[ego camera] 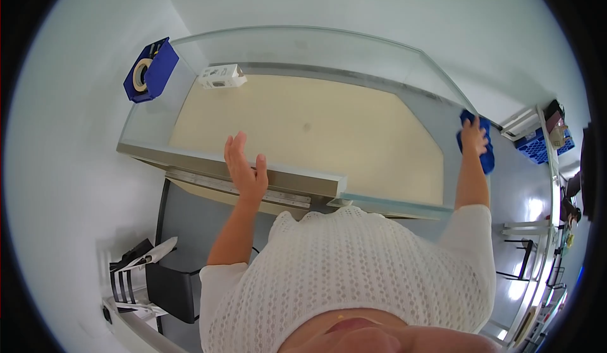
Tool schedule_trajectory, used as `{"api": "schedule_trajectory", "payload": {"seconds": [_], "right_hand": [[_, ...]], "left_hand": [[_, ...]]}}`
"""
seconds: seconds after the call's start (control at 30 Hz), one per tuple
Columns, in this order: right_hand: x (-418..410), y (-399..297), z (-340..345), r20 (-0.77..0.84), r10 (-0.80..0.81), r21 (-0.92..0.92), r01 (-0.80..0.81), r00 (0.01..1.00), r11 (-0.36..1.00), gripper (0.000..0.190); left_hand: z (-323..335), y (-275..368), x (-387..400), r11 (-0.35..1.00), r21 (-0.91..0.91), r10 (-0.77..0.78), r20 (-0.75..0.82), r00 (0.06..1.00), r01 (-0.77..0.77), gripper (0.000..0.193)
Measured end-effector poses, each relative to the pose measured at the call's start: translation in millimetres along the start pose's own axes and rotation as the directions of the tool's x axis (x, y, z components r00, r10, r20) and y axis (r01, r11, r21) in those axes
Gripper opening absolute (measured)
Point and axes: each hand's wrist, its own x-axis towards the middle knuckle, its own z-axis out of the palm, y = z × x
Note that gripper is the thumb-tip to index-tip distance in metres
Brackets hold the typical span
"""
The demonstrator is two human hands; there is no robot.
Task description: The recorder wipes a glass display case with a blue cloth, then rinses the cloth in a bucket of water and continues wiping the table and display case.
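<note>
My right hand [474,137] presses on a blue cloth [487,156] against the right-hand glass side of a glass-walled enclosure. Its fingers are spread over the cloth. My left hand [247,168] is raised above the front ledge [294,177], fingers apart and holding nothing. Inside the glass walls lies a cream-coloured board [308,111] with cut corners on the right. On the board's back left corner rests a small white carton [223,76] with printing on it.
A blue plastic bin [161,71] holding a roll of tape [142,74] is at the upper left. A black chair [170,291] stands at the lower left. At the right are a blue crate [536,147] and long white-framed tables. The back glass panel [303,45] rises beyond the board.
</note>
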Motion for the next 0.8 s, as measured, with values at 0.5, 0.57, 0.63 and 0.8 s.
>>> {"api": "schedule_trajectory", "payload": {"seconds": [0.5, 0.57, 0.63, 0.8], "right_hand": [[-423, -297, -77, -0.330, -0.877, 0.367, 0.808, -0.350, -0.461, 0.040], [-404, -289, -63, -0.327, -0.890, 0.398, 0.808, -0.319, -0.435, 0.040], [-370, -268, -72, -0.312, -0.911, 0.473, 0.787, -0.271, -0.396, 0.040], [-207, -174, -38, -0.297, -0.869, 0.539, 0.821, 0.395, 0.189, 0.040]], "left_hand": [[-1, -8, -16, 0.992, 0.126, 0.036, -0.192, 0.981, -0.012, 0.062], [1, -12, -18, 0.987, 0.150, 0.089, -0.200, 0.976, -0.059, 0.064], [1, -16, -18, 0.986, 0.145, 0.102, -0.156, 0.982, -0.080, 0.065], [-3, -14, -13, 0.997, 0.071, 0.004, -0.073, 0.997, 0.002, 0.062]]}}
